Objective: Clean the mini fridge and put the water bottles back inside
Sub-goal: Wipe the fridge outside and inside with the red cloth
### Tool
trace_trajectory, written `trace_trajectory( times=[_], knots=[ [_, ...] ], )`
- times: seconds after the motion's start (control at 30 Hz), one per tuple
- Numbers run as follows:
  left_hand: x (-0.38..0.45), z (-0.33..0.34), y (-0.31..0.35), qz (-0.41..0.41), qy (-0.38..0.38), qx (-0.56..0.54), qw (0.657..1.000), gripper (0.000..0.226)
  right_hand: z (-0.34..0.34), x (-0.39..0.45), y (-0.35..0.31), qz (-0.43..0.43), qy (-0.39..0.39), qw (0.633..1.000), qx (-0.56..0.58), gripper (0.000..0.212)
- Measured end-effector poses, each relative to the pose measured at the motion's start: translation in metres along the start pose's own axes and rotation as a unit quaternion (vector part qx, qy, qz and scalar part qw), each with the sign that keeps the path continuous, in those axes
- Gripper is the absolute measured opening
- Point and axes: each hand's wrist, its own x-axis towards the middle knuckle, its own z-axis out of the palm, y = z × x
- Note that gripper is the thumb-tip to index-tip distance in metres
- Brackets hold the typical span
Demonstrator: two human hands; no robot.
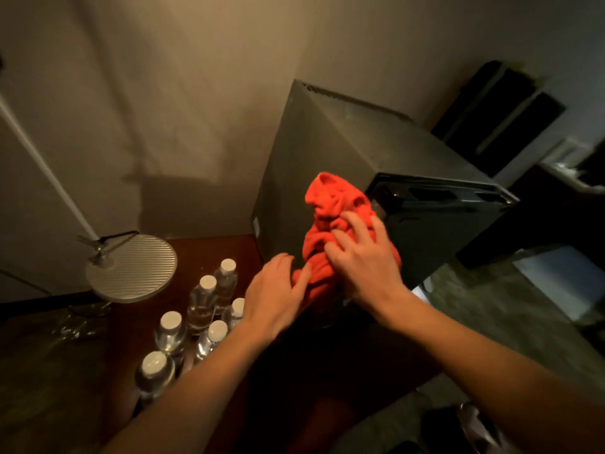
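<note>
Room: dim, plain beige wall behind, dark wooden counter under my arms, patterned carpet off beyond my right fingers
Mini fridge: the black mini fridge stands on the counter just ahead of my fingers, its door swung open past my right fingers; I cannot see the inside from here
Cloth: a bunched red cloth lies against the fridge's front corner, directly under my right fingers
Right hand: my right hand is stretched forward, fingers spread and fairly straight, pressing the cloth flat against the fridge rather than clenching it
Left hand: my left hand reaches in beside it, fingers relaxed and released, the tips just touching the cloth's lower edge, holding nothing
Arms: both forearms come up from the bottom of the view and angle towards the same corner of the fridge, wrists close together
Water bottles: six white-capped water bottles stand upright in a cluster on the counter, just below and outward of my left fingers, all outside the fridge
Lamp: a round ribbed lamp base with a white pole sits on the counter beyond the bottles, well apart from my fingers
Progress: I judge I am in the wiping stage, working the outside corner near the door
Left to do: finish cleaning, then put all six bottles back inside; none is in yet, as far as I can see
</note>
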Motion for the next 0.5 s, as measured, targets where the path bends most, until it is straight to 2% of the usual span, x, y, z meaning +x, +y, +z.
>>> trace_trajectory(
  times=[0.1, 0.2, 0.3, 0.4, 0.5],
  knots=[
    [0.009, -0.019, 0.018, 0.015, 0.002, -0.035, 0.999, 0.050, -0.025, 0.004, 0.023, 0.030, 0.034, 0.999, -0.016, 0.027],
    [0.008, -0.026, 0.016, 0.008, 0.002, -0.038, 0.999, 0.043, -0.022, 0.000, 0.021, 0.009, 0.043, 0.998, -0.039, 0.017],
    [0.002, -0.019, 0.002, -0.006, -0.018, -0.026, 0.999, 0.044, -0.003, -0.002, 0.009, -0.021, 0.020, 0.998, -0.057, 0.014],
    [-0.002, 0.000, -0.011, -0.025, -0.028, -0.054, 0.998, 0.046, 0.020, 0.000, -0.014, -0.059, -0.015, 0.995, -0.076, 0.027],
    [-0.005, 0.021, -0.018, -0.040, -0.020, -0.082, 0.996, 0.048, 0.050, -0.006, -0.039, -0.114, -0.063, 0.990, -0.061, 0.018]
  ],
)
